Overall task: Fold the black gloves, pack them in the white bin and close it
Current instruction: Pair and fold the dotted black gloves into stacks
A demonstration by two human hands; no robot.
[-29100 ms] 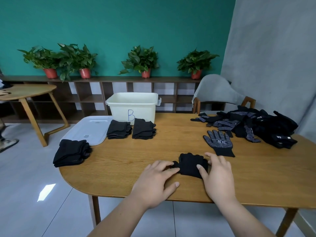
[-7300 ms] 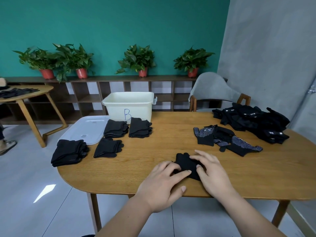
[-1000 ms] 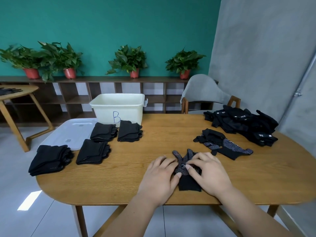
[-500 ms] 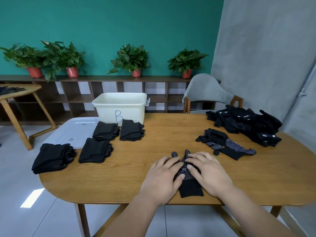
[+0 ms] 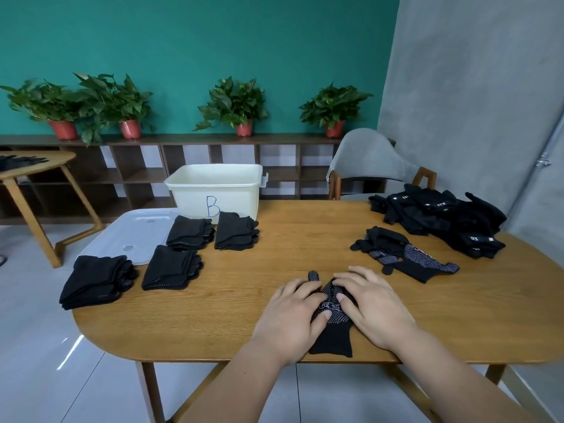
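Firstly, at the far left of the wooden table (image 5: 290,239) lies a stack of folded black gloves (image 5: 97,280), and just beside it a second folded stack (image 5: 171,267). Behind them the white lid (image 5: 128,233) lies flat, with two more folded stacks (image 5: 190,232) in a row at its right edge. The white bin (image 5: 213,190), marked with a blue letter B, stands open behind these stacks.

Near the front edge, the left hand (image 5: 293,319) lies flat with almost straight fingers and presses on one dotted black glove (image 5: 332,343). The right hand (image 5: 372,303) presses the same glove from the other side, its fingers also stretched and gripping nothing.

Further right lie a few loose gloves (image 5: 406,257), and behind them a large unfolded pile (image 5: 442,221).
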